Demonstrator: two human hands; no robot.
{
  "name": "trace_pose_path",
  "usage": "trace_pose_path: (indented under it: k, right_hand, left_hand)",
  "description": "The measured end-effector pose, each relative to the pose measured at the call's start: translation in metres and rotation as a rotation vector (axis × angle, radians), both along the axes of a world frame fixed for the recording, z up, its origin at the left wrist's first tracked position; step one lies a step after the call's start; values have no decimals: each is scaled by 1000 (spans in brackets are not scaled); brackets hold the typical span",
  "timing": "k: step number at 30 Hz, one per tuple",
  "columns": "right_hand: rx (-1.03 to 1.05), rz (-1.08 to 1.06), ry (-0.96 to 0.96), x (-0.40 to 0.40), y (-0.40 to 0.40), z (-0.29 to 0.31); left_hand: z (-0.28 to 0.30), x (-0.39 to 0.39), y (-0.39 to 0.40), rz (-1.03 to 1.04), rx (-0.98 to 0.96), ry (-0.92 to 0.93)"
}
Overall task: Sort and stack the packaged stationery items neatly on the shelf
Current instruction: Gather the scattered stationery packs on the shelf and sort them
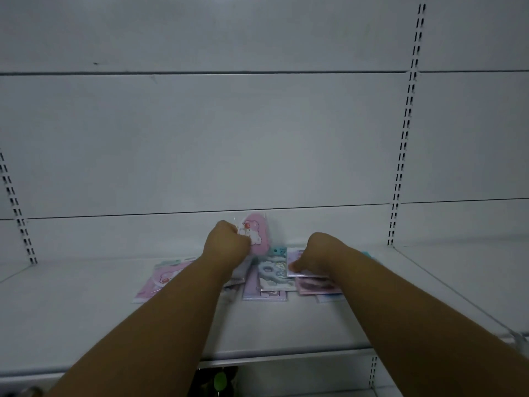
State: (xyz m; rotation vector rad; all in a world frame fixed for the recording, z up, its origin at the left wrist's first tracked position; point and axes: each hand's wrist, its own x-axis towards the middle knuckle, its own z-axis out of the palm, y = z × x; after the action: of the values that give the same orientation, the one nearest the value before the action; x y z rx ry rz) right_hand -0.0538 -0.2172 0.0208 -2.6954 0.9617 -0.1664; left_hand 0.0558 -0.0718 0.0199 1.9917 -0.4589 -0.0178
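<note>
The left hand (227,243) is raised above the shelf (286,328), fingers curled round a pink packaged item (257,234) printed with a cartoon figure; the package stands upright in clear wrap, clear of the pile, close to the back panel (257,138). The right hand (315,257) is low on the right side of the pile, thumb and fingers pinching the edge of a lilac flat pack (296,260); how far that pack is lifted cannot be told.

The remaining stock lies loose and overlapping on the shelf between the forearms: a pink pack (160,279) at the left, partly under the left forearm; a blue-and-white pack (273,275) in the middle, resting on a lilac pack (263,295); a darker pink pack (317,285) beneath the right hand. No neat stack is visible.

Step in hand, by judgement: picking and separating items by kind; sorting appears to be at an early stage, since most packs lie mixed.

Next move, by judgement: each held item needs a bare patch of shelf as its stack base; like designs should be laid flat with edges squared. The glossy wrap is likely slippery; packs may slide off one another if set down tilted.
</note>
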Motion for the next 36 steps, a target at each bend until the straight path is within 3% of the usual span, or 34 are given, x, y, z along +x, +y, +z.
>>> trace_pose_path:
  k: [4,9,12,15,19,26,36]
  right_hand:
    - [12,-47,-109,6,3,3]
    - [171,-62,-412,4,-11,7]
    - [210,-101,-694,-7,-21,15]
    - [428,-119,-1012,-24,-24,29]
    - [523,-131,-1230,-60,-28,48]
    - [475,-242,-1301,-142,-45,61]
    - [263,-385,-1278,-296,-142,59]
  left_hand:
    - [0,-7,9,-35,-218,0]
    - [-4,-13,12,-22,-400,52]
    - [-5,-17,6,-27,-514,163]
    - [-4,-28,-6,-111,-612,283]
    - [3,-43,-36,-240,-599,333]
    - [5,-92,-107,-479,-674,577]
    - [3,-239,-230,-509,-608,441]
